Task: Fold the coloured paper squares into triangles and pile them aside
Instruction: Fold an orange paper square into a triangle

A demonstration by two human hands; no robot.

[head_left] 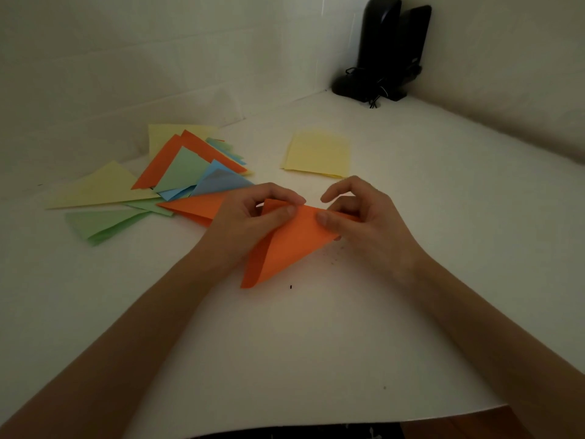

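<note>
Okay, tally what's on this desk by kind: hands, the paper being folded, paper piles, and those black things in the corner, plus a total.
Hands: 2, left hand and right hand
orange paper being folded: 1
pile of folded triangles: 1
stack of yellow squares: 1
black speakers: 2
Total: 7

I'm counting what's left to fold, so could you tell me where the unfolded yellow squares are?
In the head view, the yellow squares lie flat on the table, just beyond the right hand and right of the folded triangles.

Both hands folded an orange sheet on a white table.
The left hand [253,213] and right hand [364,213] pinched the orange paper [291,245]; folded triangles [177,175] lay far left.
</note>
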